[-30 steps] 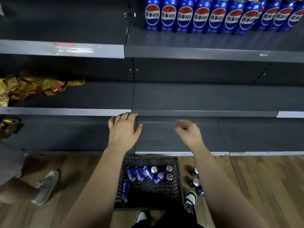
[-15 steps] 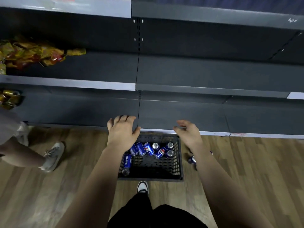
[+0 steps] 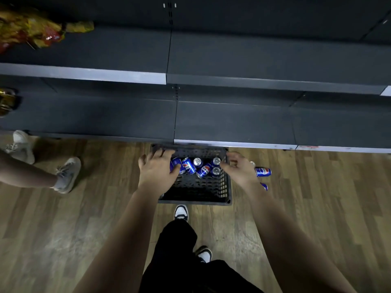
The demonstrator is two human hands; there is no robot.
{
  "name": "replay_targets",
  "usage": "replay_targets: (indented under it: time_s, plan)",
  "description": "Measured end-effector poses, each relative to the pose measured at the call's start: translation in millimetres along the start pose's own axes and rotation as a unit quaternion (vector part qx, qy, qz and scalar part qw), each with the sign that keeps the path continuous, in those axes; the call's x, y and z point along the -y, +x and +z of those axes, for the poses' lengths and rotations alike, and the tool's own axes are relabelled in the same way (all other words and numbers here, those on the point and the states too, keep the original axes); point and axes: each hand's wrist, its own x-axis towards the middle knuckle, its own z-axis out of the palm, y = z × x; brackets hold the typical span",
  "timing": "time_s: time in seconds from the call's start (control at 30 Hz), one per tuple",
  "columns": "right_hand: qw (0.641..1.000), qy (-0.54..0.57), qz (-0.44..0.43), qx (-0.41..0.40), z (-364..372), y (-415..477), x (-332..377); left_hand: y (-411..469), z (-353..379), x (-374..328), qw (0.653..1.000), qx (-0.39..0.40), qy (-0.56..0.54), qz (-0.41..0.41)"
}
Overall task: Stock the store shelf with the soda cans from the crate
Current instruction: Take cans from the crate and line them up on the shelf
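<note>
Both hands reach down over the crate (image 3: pixel 224 188), holding nothing.
Left hand (image 3: pixel 157 169), fingers spread and relaxed, overlaps the leftmost soda cans (image 3: pixel 204 170) at the crate's far end; right hand (image 3: pixel 239 169), loosely curled, hovers over its right rim.

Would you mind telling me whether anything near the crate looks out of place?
Yes: at least two soda cans lie on the wooden floor just right of the crate, outside it, one on its side. Some cans inside lie tipped too.
</note>
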Motion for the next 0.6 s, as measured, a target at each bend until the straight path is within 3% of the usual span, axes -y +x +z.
replay_targets:
  time_s: [0.3, 0.6]
  plan:
    - [0.999, -0.014, 0.026, 0.042, 61.5, 57.4, -64.2, 36.8, 87.2, 19.8, 1.000, 0.005, -0.001, -0.012]
    - [0.997, -0.012, 0.044, 0.065, 166.3, 177.9, -172.8, 131.5, 265.2, 63.8, 0.999, 0.035, -0.013, 0.000]
